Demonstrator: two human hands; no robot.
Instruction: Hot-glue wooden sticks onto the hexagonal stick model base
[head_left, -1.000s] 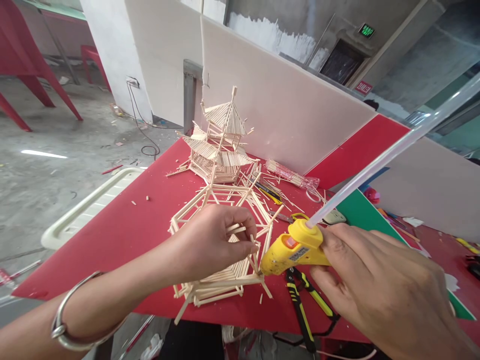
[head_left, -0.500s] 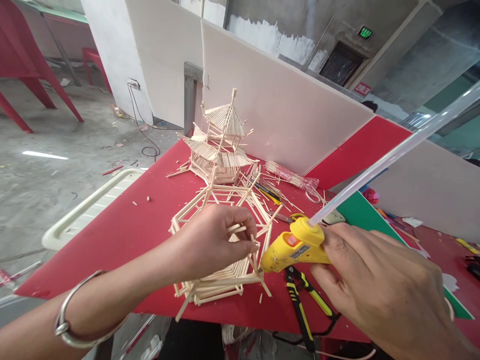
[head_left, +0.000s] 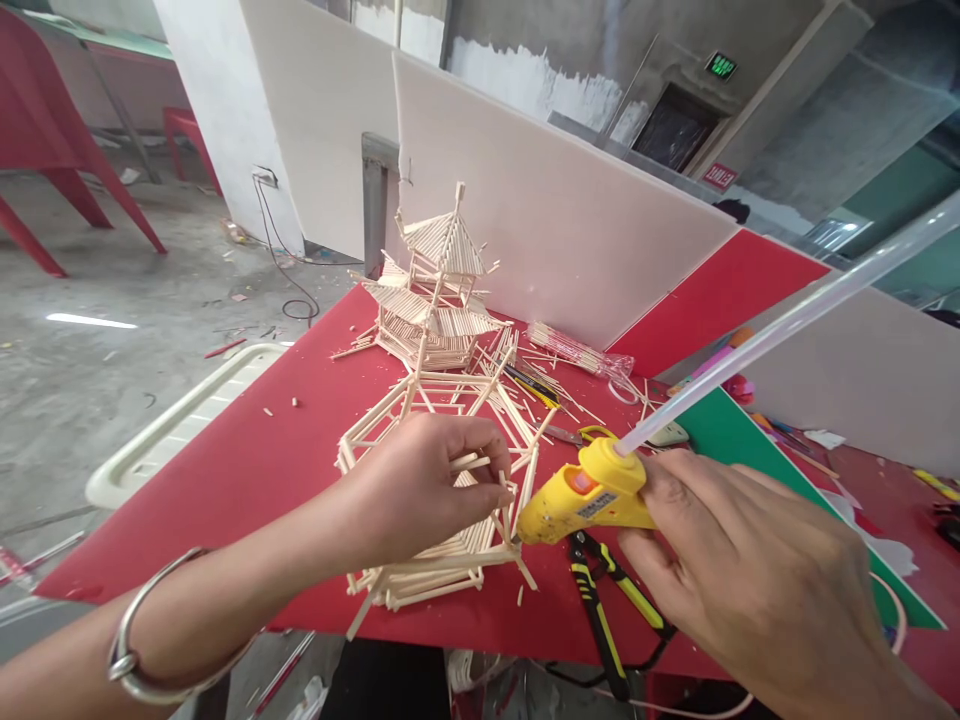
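some sticks (head_left: pixel 470 462) sat pinched in your left hand (head_left: pixel 435 480). your right hand (head_left: pixel 750 550) gripped the glue gun (head_left: pixel 589 497) at the stick frame's (head_left: pixel 457 564) four o'clock.

The flat red tabletop (head_left: pixel 247 480) carried an open pale-wood stick frame (head_left: pixel 457 562) below the left hand (head_left: pixel 450 480), a tiered pale-wood stick pagoda (head_left: pixel 431 310) beyond it, and black-and-yellow pliers (head_left: pixel 597 612) beside the right hand (head_left: pixel 735 540).

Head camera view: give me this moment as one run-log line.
left hand: holding sticks | right hand: holding glue gun, nozzle at stick frame | pliers: on red tabletop
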